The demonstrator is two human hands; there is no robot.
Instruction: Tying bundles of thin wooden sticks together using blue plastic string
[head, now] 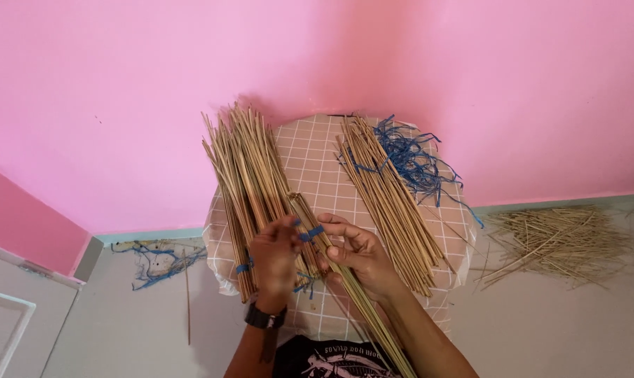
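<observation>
My right hand (359, 255) grips a thin bundle of tan sticks (310, 213) bound with blue string; the bundle runs from the table down toward my lap. My left hand (273, 255), with a black watch on the wrist, has its fingers pinched at the blue string (310, 232) wrapped round that bundle. Both hands are over a small round table (317, 157) covered with a checked cloth. A large pile of tied stick bundles (243, 175) lies just left of my hands.
Loose sticks (390, 196) lie on the table's right side beside a tangle of blue string (411, 161). Another heap of sticks (562, 241) is on the floor at right. Scraps of blue string (156, 262) lie on the floor at left. A pink wall stands behind.
</observation>
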